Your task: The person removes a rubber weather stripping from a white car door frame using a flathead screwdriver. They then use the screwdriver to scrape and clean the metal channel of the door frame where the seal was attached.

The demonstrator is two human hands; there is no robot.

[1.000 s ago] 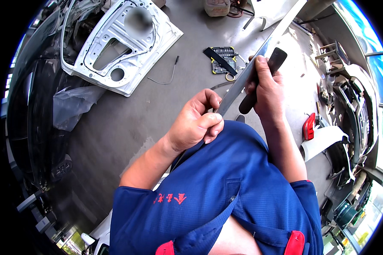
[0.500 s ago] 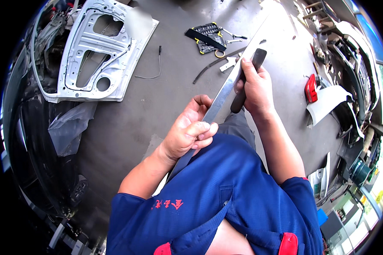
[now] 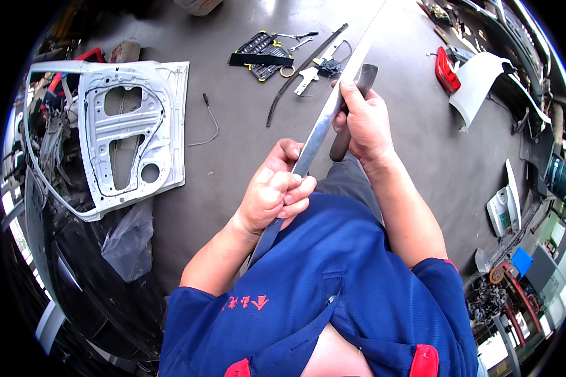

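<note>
A long, shiny metal trim strip (image 3: 321, 127) slants across in front of my body, its lower end near my shirt and its far end reaching to the upper right. Around its lower part my left hand (image 3: 267, 196) is closed, thumb and fingers pinching the strip's edges. Higher up, my right hand (image 3: 370, 129) has its thumb on the strip. That same hand grips a dark flat bar with rounded ends (image 3: 366, 78), which sticks out above and below the fingers. Part of the bar is hidden by the hand.
On the left lies a white car door shell (image 3: 173, 125) beside clear plastic sheeting (image 3: 129, 248). Ahead on the floor are a tool set (image 3: 258, 47), a dark rubber strip (image 3: 305, 66) and a thin cable (image 3: 214, 119). A red tail light (image 3: 447, 70) and white fender (image 3: 481, 81) lie right.
The whole view has turned, so the door and floor items sit differently. Both hands keep their hold on the strip and bar, appearing slightly further left.
</note>
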